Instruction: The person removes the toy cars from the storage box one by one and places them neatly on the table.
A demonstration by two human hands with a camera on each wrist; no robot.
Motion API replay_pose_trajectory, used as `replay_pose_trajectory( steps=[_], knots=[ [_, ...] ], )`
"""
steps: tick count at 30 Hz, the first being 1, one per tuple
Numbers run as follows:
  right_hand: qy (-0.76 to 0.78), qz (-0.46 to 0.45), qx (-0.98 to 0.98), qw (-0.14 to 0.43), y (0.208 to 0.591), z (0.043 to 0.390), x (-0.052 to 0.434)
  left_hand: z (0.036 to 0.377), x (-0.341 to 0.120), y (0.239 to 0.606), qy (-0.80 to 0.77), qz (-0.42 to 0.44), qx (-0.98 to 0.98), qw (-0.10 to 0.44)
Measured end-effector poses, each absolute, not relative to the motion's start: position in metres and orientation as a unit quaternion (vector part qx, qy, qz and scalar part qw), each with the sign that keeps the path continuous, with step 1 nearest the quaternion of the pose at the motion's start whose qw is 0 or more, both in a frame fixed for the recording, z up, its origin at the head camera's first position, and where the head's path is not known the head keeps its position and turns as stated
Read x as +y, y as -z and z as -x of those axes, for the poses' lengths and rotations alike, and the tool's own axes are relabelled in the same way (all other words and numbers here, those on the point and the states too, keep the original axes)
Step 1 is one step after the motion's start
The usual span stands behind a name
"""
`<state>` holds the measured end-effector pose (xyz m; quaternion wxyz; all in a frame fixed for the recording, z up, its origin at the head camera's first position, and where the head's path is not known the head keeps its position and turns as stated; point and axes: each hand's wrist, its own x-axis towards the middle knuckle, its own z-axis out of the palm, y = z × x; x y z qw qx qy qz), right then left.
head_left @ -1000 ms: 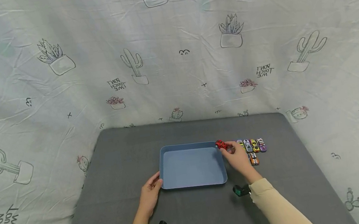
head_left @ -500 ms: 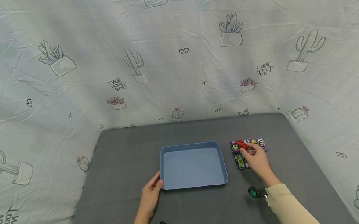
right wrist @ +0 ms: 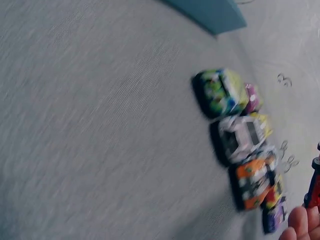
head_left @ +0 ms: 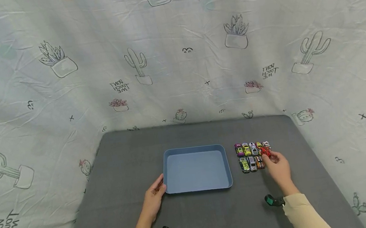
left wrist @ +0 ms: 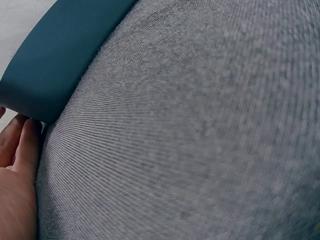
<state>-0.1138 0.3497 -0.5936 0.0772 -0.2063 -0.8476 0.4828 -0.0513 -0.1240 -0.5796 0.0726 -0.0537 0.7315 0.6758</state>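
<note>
My right hand [head_left: 278, 167] pinches a small red toy car [head_left: 265, 152] at the right end of the toy car group. In the right wrist view the red car shows only partly at the right edge, above the fingertips [right wrist: 299, 220]. Below and beside it stand more toy cars in two rows, among them a green one [head_left: 244, 165], a silver one [head_left: 252, 164] and an orange one [head_left: 260, 162]. At the front left corner of a shallow blue tray [head_left: 198, 191], my left hand [head_left: 153, 200] holds the outer wall with thumb and fingers. The tray holds nothing.
A dark grey cloth [head_left: 215, 215] covers the table. Pale curtain [head_left: 176, 54] with cactus prints hangs behind and at both sides. The back row has several cars, including a purple one [head_left: 239, 150] and a yellow one [head_left: 246, 149].
From the tray's back right corner, my right hand has carried the red toy car rightward across the rows to their right end. My left hand stays at the tray corner.
</note>
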Motion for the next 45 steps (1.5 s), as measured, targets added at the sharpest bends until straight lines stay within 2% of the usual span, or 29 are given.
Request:
replay_pose_trajectory(
  steps=[8,13,18,25,30,37,45],
  knots=[
    [-0.462,0.249,-0.847,0.086,0.606,0.107,0.355,0.054,-0.129,0.577,-0.676,0.057,0.731,0.078],
    [-0.461,0.27,-0.843,0.064,0.617,0.104,0.354,0.056,-0.133,0.588,-0.674,0.05,0.734,0.066],
    [-0.468,0.274,-0.837,0.067,0.623,0.105,0.352,0.061,-0.136,0.605,-0.68,0.065,0.727,0.062],
    [-0.466,0.274,-0.839,0.067,0.627,0.109,0.351,0.067,-0.136,0.61,-0.671,0.057,0.738,0.048],
    [-0.465,0.27,-0.84,0.075,0.63,0.111,0.35,0.072,-0.137,0.606,-0.683,0.063,0.725,0.065],
    [-0.461,0.267,-0.841,0.088,0.632,0.112,0.348,0.073,-0.136,0.583,-0.687,0.054,0.719,0.086],
    [-0.461,0.267,-0.842,0.086,0.632,0.112,0.347,0.077,-0.137,0.582,-0.694,0.055,0.712,0.088]
  ],
)
